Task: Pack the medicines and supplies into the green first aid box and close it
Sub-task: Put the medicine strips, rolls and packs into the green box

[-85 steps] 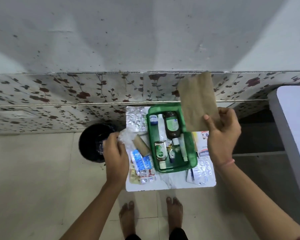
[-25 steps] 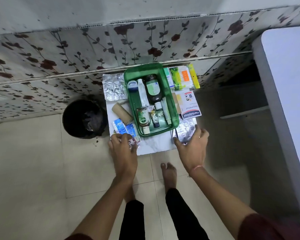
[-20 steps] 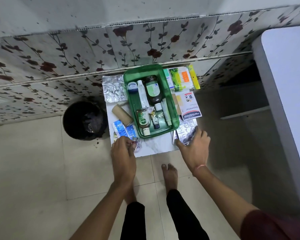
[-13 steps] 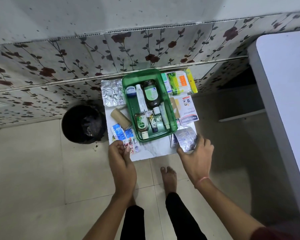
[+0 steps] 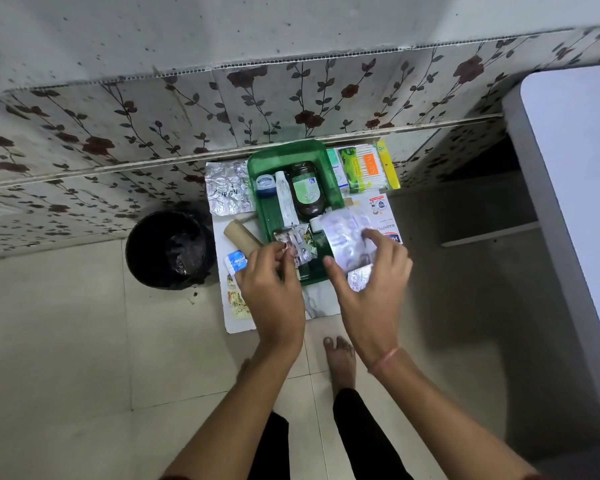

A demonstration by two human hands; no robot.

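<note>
A pale, speckled wall (image 5: 222, 32) runs across the top, with a band of floral-patterned panels (image 5: 291, 98) of dark red roses and vines below it. The floor (image 5: 66, 341) is glossy cream tile. A black bin (image 5: 168, 249) stands near the wall. A white furniture edge (image 5: 575, 174) fills the right side, shadow beneath it.

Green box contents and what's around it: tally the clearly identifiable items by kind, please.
Bottles in the green box: 1, a brown bottle
Tubes: 1
Small jars: 1
Cardboard rolls: 1
Cotton-bud packs: 1
Bins: 1
Total: 6
</note>
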